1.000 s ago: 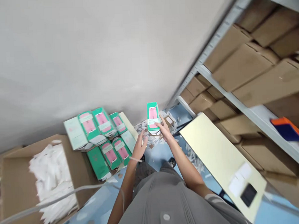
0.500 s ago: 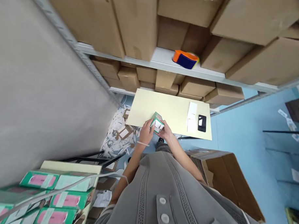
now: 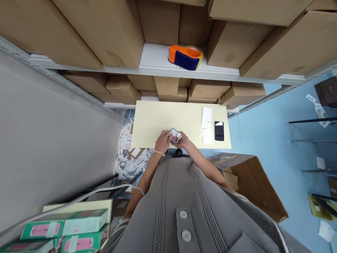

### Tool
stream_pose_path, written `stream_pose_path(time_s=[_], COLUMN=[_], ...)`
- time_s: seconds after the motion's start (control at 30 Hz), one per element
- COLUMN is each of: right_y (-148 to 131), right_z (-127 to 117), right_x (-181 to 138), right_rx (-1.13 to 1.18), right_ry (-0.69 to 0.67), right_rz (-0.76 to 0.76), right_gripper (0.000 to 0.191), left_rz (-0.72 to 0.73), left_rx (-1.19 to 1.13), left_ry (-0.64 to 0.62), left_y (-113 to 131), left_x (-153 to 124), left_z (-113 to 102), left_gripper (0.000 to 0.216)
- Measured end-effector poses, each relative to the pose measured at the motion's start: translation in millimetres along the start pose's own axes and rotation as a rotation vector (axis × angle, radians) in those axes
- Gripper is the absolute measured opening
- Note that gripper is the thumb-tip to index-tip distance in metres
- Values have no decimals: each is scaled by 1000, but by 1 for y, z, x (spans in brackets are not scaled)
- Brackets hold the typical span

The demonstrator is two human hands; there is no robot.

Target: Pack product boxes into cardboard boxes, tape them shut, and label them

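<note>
Between my hands, over the front edge of a pale yellow table (image 3: 157, 116), is a small green and white box (image 3: 174, 132) with its end open towards me. White flaps stick out at that end, and something pink shows inside. My left hand (image 3: 162, 141) is closed on the box's left side. On the other side my right hand (image 3: 183, 139) grips it near the flaps. White paper sheets (image 3: 206, 125) and a black phone (image 3: 219, 131) lie on the table to the right.
Shelves of cardboard boxes (image 3: 167, 84) stand behind the table, with an orange and blue tape dispenser (image 3: 185, 57) on one. Green and pink boxes (image 3: 78, 243) are stacked at lower left. Paper scraps (image 3: 127, 153) cover the floor at left. An open carton (image 3: 253, 182) stands at right.
The box has tipped so that its open end faces up more and its pink inside shows. Its flaps have spread apart. My view has shifted a little.
</note>
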State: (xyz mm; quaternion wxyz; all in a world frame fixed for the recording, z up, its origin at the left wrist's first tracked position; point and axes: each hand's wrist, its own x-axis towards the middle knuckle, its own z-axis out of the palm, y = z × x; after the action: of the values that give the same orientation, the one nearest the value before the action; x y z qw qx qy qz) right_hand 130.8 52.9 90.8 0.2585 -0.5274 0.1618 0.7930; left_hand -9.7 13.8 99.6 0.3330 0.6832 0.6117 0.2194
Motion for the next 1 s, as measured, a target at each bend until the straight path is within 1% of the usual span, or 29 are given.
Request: stream_pose_path(time_s=[0.07, 0.13, 0.17, 0.23, 0.3, 0.37, 0.4, 0.43, 0.5, 0.57, 0.63, 0.67, 0.7, 0.8, 0.87, 0.93, 1.0], right_y=[-8, -15, -18, -23, -25, -24, -23, -21, -19, -17, -17, -18, -18, -17, -15, -12, -10], right_z=[2, 1, 0, -3, -6, -7, -6, -5, -4, -3, -6, -8, -10, -15, -15, -13, -10], right_x=[-2, -6, -8, -13, -18, -22, -23, -24, -24, -23, -23, -23, -23, -25, -27, -30, -34], right_rx=[-25, -77, -116, -226, -385, -593, -712, -843, -1137, -1413, -1565, -1580, -1557, -1359, -1257, -1310, -1492], right_ry=[-17, -31, -35, -28, -27, -31, -10, 38, 210, 379, 450, 456, 448, 405, 427, 516, 585], right_rz=[-1, 4, 10, 1, -89, -247, -329, -408, -553, -684, -795, -844, -890, -1018, -1108, -1213, -1308], right_gripper=[18, 22, 26, 40, 53, 57, 56, 54, 44, 27, 9, 2, 4, 11, 22, 27, 18], left_rz=[0, 40, 68, 107, 103, 64, 37, 10, -20, -13, 13, 20, 19, -30, -72, -82, -34], left_rx=[15, 18, 17, 23, 39, 49, 49, 47, 43, 43, 54, 62, 65, -4, -107, -182, -181], left_ry=[-55, -127, -162, -224, -265, -264, -249, -231, -208, -201, -189, -176, -157, -83, -23, 26, 44], left_y=[-2, -4, -5, -6, -9, -10, -11, -12, -13, -15, -16, -16, -16, -17, -17, -17, -15], left_x=[14, 27, 33, 40, 44, 45, 46, 47, 49, 51, 52, 52, 52, 50, 47, 44, 41], left_z=[-2, -4, -5, -6, -5, -2, 0, 1, 2, -1, -4, -5, -5, -3, 0, 0, -2], left_gripper=[23, 25, 29, 49, 66, 70, 69, 67, 63, 59, 57, 57, 58, 63, 64, 57, 41])
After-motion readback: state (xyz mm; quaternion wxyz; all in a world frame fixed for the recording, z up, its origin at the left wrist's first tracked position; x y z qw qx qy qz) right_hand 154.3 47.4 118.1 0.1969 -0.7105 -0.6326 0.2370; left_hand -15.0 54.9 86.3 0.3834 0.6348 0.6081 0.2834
